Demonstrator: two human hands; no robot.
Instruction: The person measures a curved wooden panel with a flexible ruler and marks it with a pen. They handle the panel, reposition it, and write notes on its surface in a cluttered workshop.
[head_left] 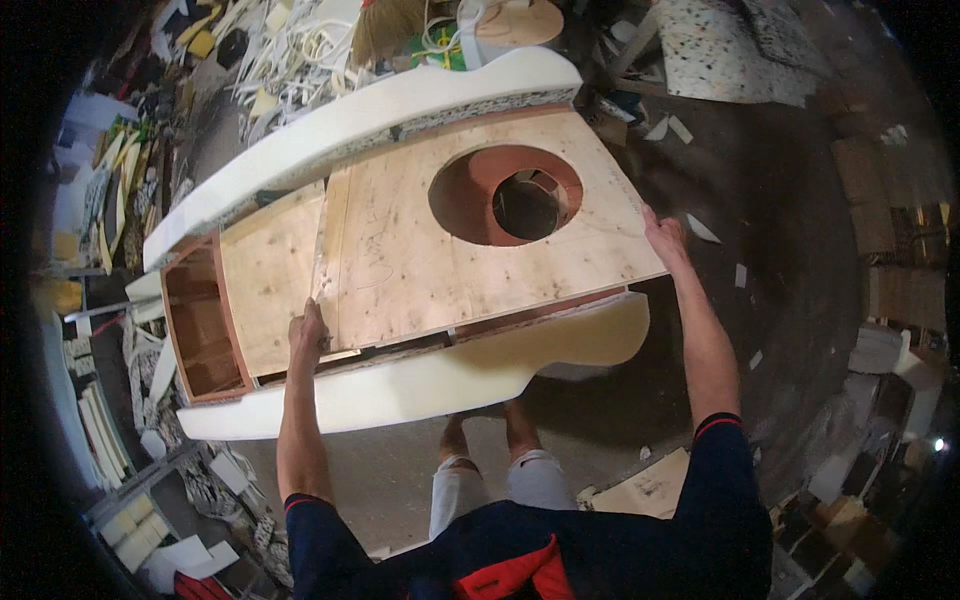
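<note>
Head view: plywood panel (395, 275) lies over the wooden frame (205, 325), between two white foam sides, far one (370, 115) and near one (440, 385). Big round hole (455, 200) through it toward the right end; a smaller opening shows lower down inside. Second, thinner-looking sheet (270, 280) sits left of it, just beside the panel's left edge. Gap visible along the near edge, between panel and near foam side.

Left hand (309, 328): fingers curled on panel's left edge, close to the near corner. Right hand (666, 240): grasping the right edge, thumb side up; fingers underneath hidden.

Handling, my read: stiff, flat, moderate weight, awkward from width more than mass. Dry wood, so not slippery; cut edges may splinter. Hole thins the section there, so don't load the narrow strips beside it. Best hold: opposite short edges, as the hands have it; hole rim would do as a spare grip. Foam sides look soft, easily dented by a panel corner.
</note>
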